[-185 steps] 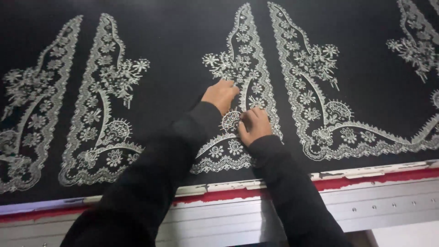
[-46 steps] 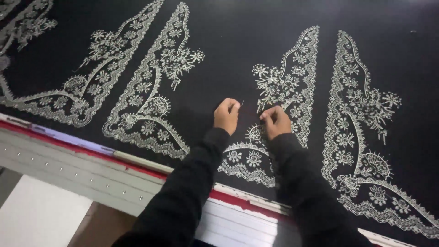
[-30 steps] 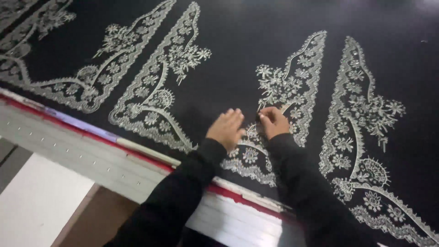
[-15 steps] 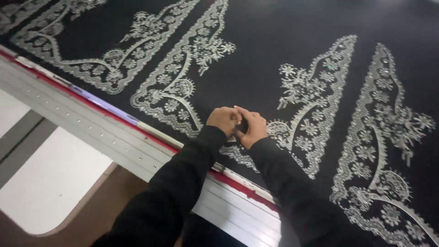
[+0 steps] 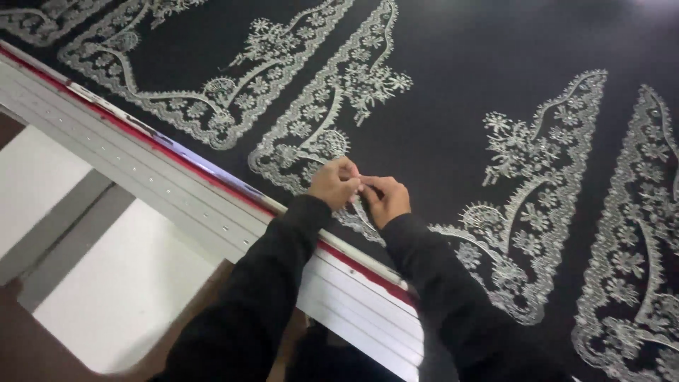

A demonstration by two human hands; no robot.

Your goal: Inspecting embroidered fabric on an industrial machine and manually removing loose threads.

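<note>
Both hands meet over the near edge of the black cloth [image 5: 453, 106], which lies flat across the bench. The left hand [image 5: 334, 182] and right hand [image 5: 387, 198] are pressed fingertip to fingertip, each pinched narrow on something small between them. It sits right on the pale lace motif [image 5: 311, 134], at that motif's near end, and looks like a bit of the trim or a thread, though it is too small and too covered by the fingers to tell.

More motifs of the same kind lie to the right [image 5: 523, 205] and far left [image 5: 212, 92], well apart from the hands. Along the near side runs the bench's metal rail [image 5: 177, 201] with a red strip [image 5: 353, 258] next to the cloth; both dark sleeves cross it.

To do this pinch work well, I judge that the grip should stay low, close to the cloth, so that the lace is not lifted or stretched out of its line. Small pulls along the motif's edge would be safer than pulls away from it. The forearms resting on the rail can steady the fingertips. The cloth around the spot should remain flat, as a wrinkle there would shift the pattern.
</note>
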